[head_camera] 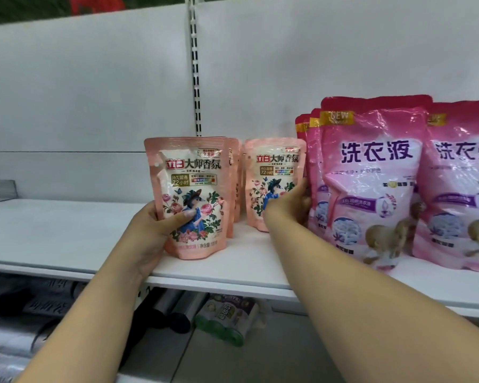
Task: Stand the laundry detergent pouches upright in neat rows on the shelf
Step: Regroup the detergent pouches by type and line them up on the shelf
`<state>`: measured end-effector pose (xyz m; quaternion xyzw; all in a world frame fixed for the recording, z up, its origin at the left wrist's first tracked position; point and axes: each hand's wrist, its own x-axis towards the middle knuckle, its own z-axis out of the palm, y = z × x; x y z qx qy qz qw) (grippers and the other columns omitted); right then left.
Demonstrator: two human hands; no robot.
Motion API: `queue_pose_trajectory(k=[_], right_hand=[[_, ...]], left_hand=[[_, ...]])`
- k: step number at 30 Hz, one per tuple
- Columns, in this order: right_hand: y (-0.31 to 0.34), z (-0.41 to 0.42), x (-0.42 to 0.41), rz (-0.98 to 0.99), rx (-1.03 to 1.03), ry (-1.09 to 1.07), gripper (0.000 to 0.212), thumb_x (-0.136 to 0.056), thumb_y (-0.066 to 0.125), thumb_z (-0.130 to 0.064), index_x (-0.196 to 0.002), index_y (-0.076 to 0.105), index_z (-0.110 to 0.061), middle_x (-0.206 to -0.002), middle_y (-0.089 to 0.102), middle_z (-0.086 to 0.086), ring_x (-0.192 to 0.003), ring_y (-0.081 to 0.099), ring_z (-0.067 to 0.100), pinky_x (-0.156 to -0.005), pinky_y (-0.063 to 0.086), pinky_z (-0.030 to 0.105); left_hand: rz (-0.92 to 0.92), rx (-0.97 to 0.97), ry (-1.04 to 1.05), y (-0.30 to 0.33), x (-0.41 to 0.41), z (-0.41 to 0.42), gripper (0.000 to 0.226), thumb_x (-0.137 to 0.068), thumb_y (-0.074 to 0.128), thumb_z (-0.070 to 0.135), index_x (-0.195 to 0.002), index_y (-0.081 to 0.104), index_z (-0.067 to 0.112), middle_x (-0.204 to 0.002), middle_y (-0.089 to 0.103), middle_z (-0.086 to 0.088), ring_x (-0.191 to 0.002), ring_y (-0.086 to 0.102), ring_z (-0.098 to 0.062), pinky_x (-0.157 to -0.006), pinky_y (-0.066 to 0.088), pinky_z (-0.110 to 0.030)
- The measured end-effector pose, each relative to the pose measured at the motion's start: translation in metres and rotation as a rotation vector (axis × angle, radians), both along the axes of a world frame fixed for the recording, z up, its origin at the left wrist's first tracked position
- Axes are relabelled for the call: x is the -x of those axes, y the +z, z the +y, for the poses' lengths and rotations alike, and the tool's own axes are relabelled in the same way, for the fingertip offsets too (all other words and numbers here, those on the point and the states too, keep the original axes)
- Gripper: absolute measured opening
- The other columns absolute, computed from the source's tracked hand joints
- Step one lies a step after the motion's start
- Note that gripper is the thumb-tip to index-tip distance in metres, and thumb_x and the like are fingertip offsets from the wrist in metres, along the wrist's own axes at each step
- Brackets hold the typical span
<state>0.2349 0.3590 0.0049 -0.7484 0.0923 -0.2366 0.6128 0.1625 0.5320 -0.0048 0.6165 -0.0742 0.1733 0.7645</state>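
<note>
Forearms: two bare ones, reaching up from the lower edge toward the white shelf (67,233).
Left hand (152,230): at the front edge of the shelf, left of the middle; thumb curled across the front of the front peach pouch (190,194), the other fingers hidden behind it, so gripping this pouch by its lower left side.
Front peach pouch: held upright, its bottom at the shelf board or just above it; cannot tell which. Floral print and a figure in a blue dress on the front.
Peach pouches behind (234,178): standing upright on the shelf, just behind the front one, only the right edges visible.
Right hand (291,203): further back on the shelf, right of the left hand; fingers bent round the right edge of the second peach pouch (271,183), holding it; fingertips hidden.
Second peach pouch: upright on the shelf, between the first row and the big pink bags (371,175), touching or almost touching the bags.
Big pink bags: at the right end of the shelf, upright, in rows one behind another, leaning a little.
Slotted upright (195,78): in the white back panel, above the peach pouches.
Under the shelf: dark rolls (161,313) and a green-and-white pack (227,316), blurred.
</note>
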Motion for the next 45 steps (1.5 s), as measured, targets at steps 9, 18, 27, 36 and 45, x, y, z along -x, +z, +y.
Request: queue_pose_trajectory(k=[9,18,27,36,45], right_hand=[[-0.003,-0.004,-0.001,0.138,0.133,-0.009,0.095,-0.086,0.063,-0.021,-0.147,-0.009,-0.023,-0.154,0.011,0.007,-0.138,0.024,0.026,-0.106,0.030,0.038],[-0.001,-0.004,0.004,0.190,0.244,0.016,0.095,-0.087,0.060,-0.031,-0.146,-0.013,-0.021,-0.156,-0.006,0.006,-0.143,0.004,0.028,-0.113,0.017,0.045],[0.011,0.005,0.075,0.067,0.145,0.482,0.074,-0.089,0.019,-0.064,-0.138,0.038,-0.012,-0.144,0.040,0.008,-0.132,0.036,0.027,-0.108,0.026,0.043],[0.001,0.000,0.054,0.059,-0.536,0.458,0.018,-0.088,0.058,-0.034,-0.096,0.060,-0.018,-0.108,0.066,0.011,-0.099,0.063,0.031,-0.092,0.048,0.050],[0.010,-0.004,0.030,-0.017,-0.341,-0.015,0.043,-0.097,0.038,-0.035,-0.125,0.040,-0.003,-0.114,0.049,0.006,-0.106,0.049,0.024,-0.087,0.037,0.029]], left_hand=[[-0.022,-0.006,-0.035,-0.002,-0.002,0.002,0.024,-0.069,0.064,0.003,-0.092,0.062,0.011,-0.080,0.074,-0.002,-0.072,0.071,-0.014,-0.055,0.055,-0.023],[-0.029,-0.006,-0.025,0.000,0.007,0.000,0.019,-0.076,0.062,0.000,-0.092,0.061,0.010,-0.077,0.074,-0.001,-0.070,0.071,-0.013,-0.054,0.055,-0.023],[-0.019,-0.063,-0.124,0.003,0.015,0.000,0.031,-0.073,0.062,0.006,-0.103,0.059,0.005,-0.092,0.073,-0.009,-0.080,0.071,-0.020,-0.064,0.058,-0.030],[-0.053,-0.469,-0.122,0.008,0.012,-0.049,0.044,-0.075,0.067,0.025,-0.115,0.052,0.013,-0.102,0.068,0.003,-0.091,0.067,-0.011,-0.077,0.055,-0.023],[0.225,-0.536,0.389,0.017,-0.023,-0.021,0.101,-0.071,0.069,0.046,-0.145,0.005,0.020,-0.149,0.021,-0.012,-0.132,0.031,-0.032,-0.104,0.030,-0.045]])
